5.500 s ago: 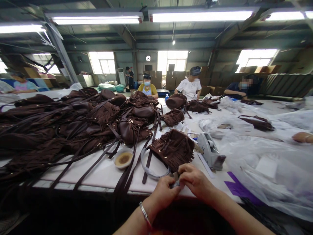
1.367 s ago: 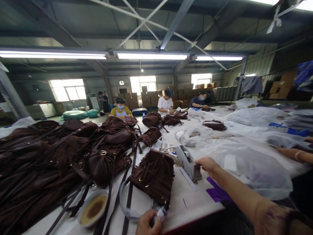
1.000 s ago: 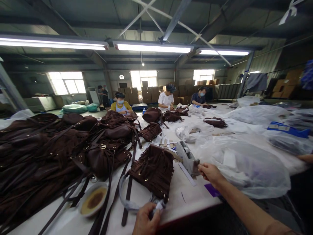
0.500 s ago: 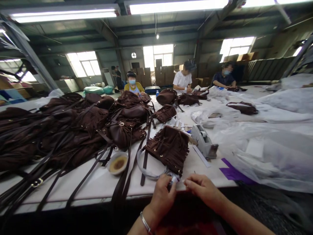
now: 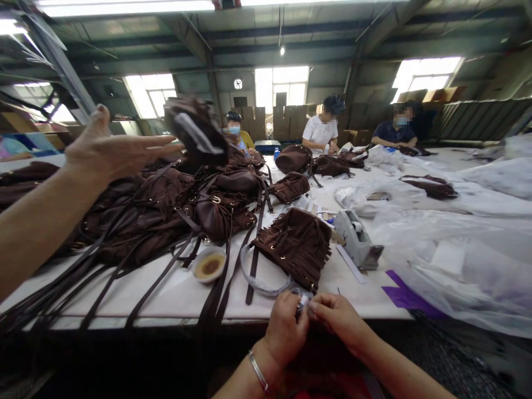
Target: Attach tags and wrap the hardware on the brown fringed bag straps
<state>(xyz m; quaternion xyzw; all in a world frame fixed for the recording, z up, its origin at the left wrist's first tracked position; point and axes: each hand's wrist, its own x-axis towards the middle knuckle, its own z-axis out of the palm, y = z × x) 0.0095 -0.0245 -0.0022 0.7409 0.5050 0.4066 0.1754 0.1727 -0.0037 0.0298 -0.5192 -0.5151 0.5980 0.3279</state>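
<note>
At the table's near edge my left hand [image 5: 286, 328], with a bangle at the wrist, is closed on the white-wrapped end [image 5: 302, 302] of a strap. My right hand [image 5: 337, 316] pinches that same wrapped end from the right, fingertips meeting the left thumb. The strap loops up to a brown fringed bag [image 5: 296, 245] lying just beyond my hands. A grey tape dispenser [image 5: 357, 241] stands to the right of the bag.
A heap of brown bags and straps [image 5: 166, 205] fills the table's left. A small bowl [image 5: 209, 266] sits by the straps. Clear plastic bags [image 5: 457, 260] and a purple sheet [image 5: 401, 296] lie right. A co-worker's hand [image 5: 103, 151] reaches from the left beside an airborne brown bag [image 5: 197, 132]. Three people sit opposite.
My right hand went to the tape dispenser, then came back to my left hand at the strap end. A co-worker's arm has come in from the left with a bag in the air.
</note>
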